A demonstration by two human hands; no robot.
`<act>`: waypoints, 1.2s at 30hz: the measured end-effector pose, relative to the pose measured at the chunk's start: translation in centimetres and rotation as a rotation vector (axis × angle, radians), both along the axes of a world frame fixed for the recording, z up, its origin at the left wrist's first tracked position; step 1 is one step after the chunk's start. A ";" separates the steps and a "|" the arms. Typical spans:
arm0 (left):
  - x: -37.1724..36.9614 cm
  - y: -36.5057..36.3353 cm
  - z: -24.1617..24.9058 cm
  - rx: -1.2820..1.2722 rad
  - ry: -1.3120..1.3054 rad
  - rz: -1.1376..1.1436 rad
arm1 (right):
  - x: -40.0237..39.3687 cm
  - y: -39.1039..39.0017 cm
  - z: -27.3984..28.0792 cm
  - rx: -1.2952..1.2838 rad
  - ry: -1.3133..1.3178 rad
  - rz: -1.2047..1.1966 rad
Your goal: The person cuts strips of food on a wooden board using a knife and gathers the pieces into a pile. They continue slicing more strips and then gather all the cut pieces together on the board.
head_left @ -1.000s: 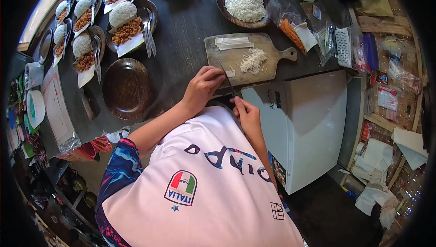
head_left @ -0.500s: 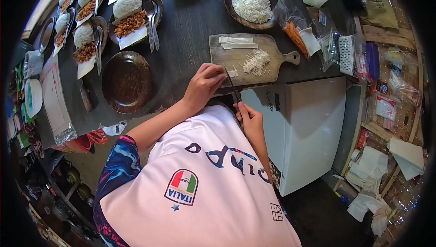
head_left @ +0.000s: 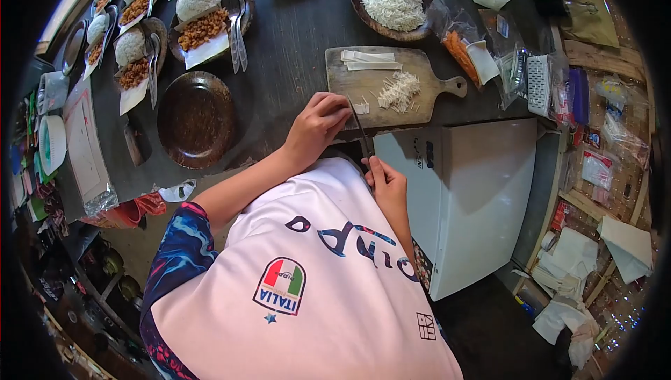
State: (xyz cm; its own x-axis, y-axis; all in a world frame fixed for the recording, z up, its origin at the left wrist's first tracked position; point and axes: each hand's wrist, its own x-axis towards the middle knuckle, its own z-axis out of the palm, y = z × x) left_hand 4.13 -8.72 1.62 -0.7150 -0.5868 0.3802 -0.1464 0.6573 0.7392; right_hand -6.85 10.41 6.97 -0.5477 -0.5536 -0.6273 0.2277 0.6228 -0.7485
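Observation:
My right hand (head_left: 384, 176) is closed around the handle of a knife (head_left: 359, 127), whose blade points up across the left edge of a wooden cutting board (head_left: 437, 88). On the other side of the blade my left hand (head_left: 318, 128) is closed, fingertips pinched together at the board's left edge; what they hold is hidden. Small cut white pieces (head_left: 361, 108) lie just right of the blade. Further right is a pile of thin white shreds (head_left: 399, 92). Several long white strips (head_left: 370, 60) lie along the board's far side.
Beyond the board stands a bowl of white shreds (head_left: 393, 6). An empty dark plate (head_left: 196, 120) sits left of my hands. Plates with rice (head_left: 198, 1), brown food and cutlery fill the back left. Bagged orange sticks (head_left: 463, 58) lie right; a white fridge (head_left: 482, 191) stands below.
The view has shifted slightly, so the board and bowl appear a little further right and higher. Both hands keep nearly the same pose at the board's left edge.

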 end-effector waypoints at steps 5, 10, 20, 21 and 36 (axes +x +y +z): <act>0.0 0.0 -0.5 0.024 0.010 0.010 | 0.6 0.3 0.1 0.004 -0.022 -0.023; 0.1 0.0 0.0 0.034 -0.001 0.000 | 0.9 0.5 -0.3 0.021 0.013 0.002; -0.4 -1.0 0.4 0.167 0.053 0.077 | -1.0 -1.8 -1.3 -0.153 -0.215 -0.154; -0.7 -1.3 1.0 0.206 0.098 0.125 | -1.1 -1.4 -0.9 -0.147 -0.184 -0.150; -0.3 -3.5 1.3 0.197 0.109 0.235 | -5.7 -0.3 -1.7 -0.068 -0.031 0.002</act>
State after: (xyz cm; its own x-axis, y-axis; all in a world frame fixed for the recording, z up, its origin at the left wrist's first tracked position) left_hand 3.88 -12.24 2.89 -0.5121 -0.8009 0.3102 -0.1900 0.4578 0.8685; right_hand -12.60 10.07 5.29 -0.5273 -0.5971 -0.6045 0.2500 0.5710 -0.7820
